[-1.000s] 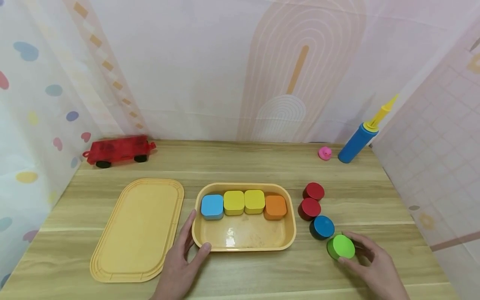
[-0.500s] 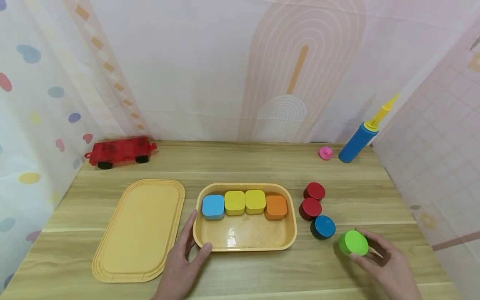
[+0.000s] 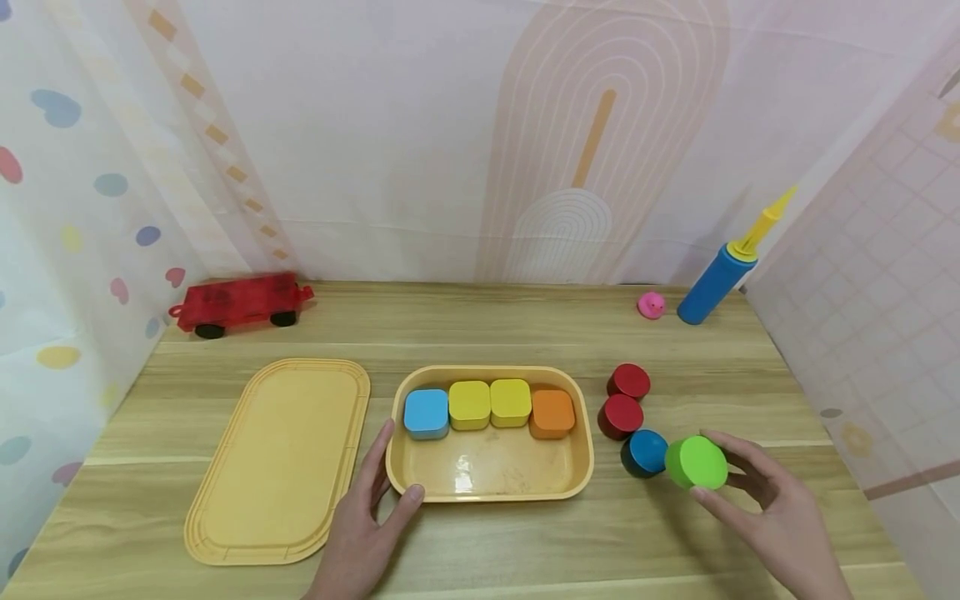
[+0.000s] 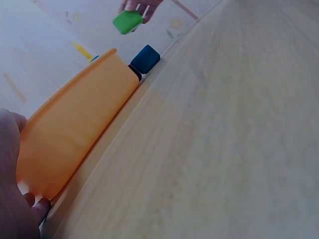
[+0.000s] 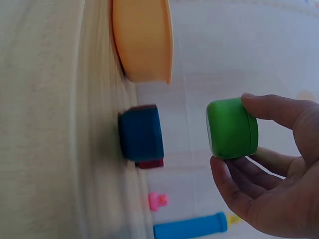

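Pinched between the thumb and fingers of my right hand is a green round block, held above the table beside a dark blue round block. In the right wrist view the green block is raised off the wood. Two red round blocks stand behind the blue one. My left hand rests with thumb and forefinger extended against the left front corner of a yellow tub. Along the tub's back wall sit a light blue block, two yellow blocks and an orange block.
A flat yellow lid lies left of the tub. Farther back is a red toy wagon base with black wheels. At the back right stand a small pink duck and a blue and yellow hand pump.
My right hand has lifted the green block off the table, first moving it rightward, then up and back toward the blue block. The left hand and tub stay put.
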Motion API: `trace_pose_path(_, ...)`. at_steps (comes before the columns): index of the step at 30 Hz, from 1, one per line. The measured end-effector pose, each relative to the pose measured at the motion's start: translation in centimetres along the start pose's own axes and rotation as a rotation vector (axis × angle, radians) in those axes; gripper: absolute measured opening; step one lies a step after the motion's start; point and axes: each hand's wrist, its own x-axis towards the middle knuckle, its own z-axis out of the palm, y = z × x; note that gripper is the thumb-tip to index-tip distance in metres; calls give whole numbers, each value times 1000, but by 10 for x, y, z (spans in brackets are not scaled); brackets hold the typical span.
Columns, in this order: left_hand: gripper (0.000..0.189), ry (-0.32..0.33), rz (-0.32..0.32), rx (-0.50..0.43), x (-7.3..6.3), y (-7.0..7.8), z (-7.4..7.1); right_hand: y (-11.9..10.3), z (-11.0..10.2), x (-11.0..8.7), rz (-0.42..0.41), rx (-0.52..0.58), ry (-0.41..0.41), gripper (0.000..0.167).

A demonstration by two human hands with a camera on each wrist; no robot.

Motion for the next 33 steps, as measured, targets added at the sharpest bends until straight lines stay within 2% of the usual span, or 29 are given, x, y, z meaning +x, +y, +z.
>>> trace_pose_path(3, 85, 4, 11, 0, 1, -1, 0, -10, 3, 6, -54, 11, -13, 67)
trace_pose_path(8, 86, 3, 16, 0, 1, -2, 1, -23, 16, 13, -175, 102, -39, 71)
trace_pose_path(11, 86, 3, 18, -1, 1, -2, 1, -29, 26, 15, -206, 140, -73, 71)
trace_pose_path(21, 86, 2, 10, -5, 0, -1, 0, -51, 45, 23, -175, 103, -159, 69)
trace_pose_path(25, 86, 2, 10, -10, 0, -1, 0, -59, 51, 30, -198, 96, -190, 67)
trace_pose_path(33, 86, 5, 12, -2, 0, -1, 1, -72, 67, 46, -167, 132, -229, 60)
